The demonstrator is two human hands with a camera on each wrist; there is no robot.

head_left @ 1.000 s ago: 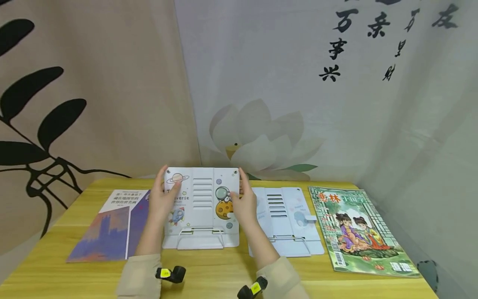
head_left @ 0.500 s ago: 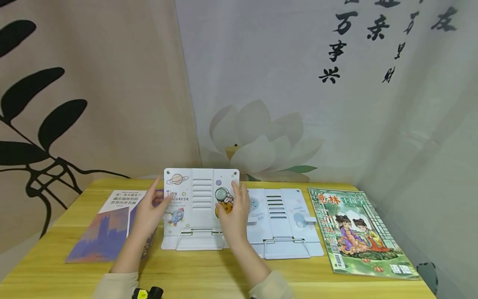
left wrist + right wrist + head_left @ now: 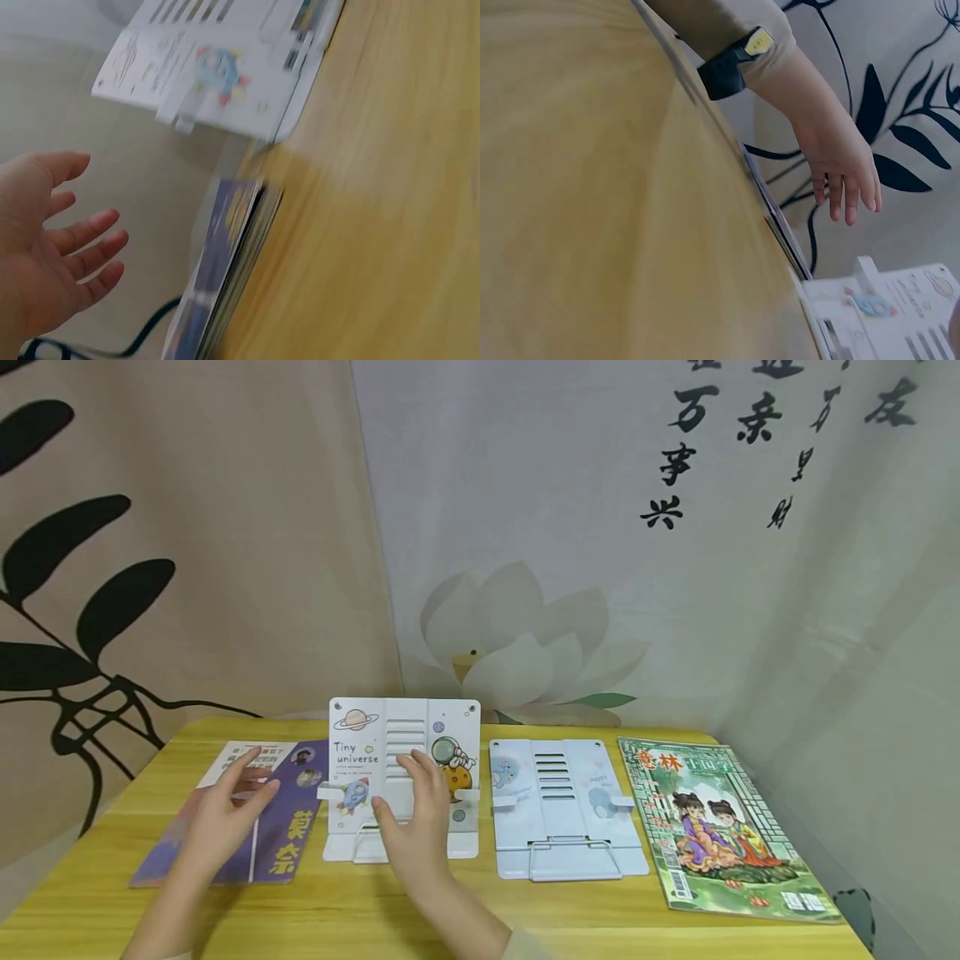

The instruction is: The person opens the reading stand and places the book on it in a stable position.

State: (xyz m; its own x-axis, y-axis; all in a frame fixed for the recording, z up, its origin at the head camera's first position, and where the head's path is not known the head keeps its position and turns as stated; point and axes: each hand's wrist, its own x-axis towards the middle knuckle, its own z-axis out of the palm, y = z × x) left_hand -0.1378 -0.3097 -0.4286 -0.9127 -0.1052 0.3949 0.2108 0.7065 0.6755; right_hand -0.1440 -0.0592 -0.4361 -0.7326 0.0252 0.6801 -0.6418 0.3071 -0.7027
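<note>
My left hand (image 3: 223, 817) is over the thick purple book (image 3: 288, 831) at the left of the table. Its fingers are spread and hold nothing; the left wrist view has this hand (image 3: 41, 247) apart from the book (image 3: 225, 232). A white book stand (image 3: 356, 839) printed "Tiny universe" stands tilted back, a wire prop at its foot and a small clip at each side. In front of it hovers my right hand (image 3: 420, 831), fingers loosely bent with nothing in them, covering part of its middle. Only a sliver of the right hand shows in the right wrist view.
A second white book stand (image 3: 517, 839), pale blue in its print, is on the table to the right. Beyond it lies a green magazine (image 3: 772, 881) with two cartoon figures. A printed cloth (image 3: 525, 527) hangs behind the wooden table (image 3: 570, 918).
Both hands have let go of the Tiny universe stand's edges. The left hand has moved left over the purple book; the right hand has drawn in front of the stand. The stand stays put.
</note>
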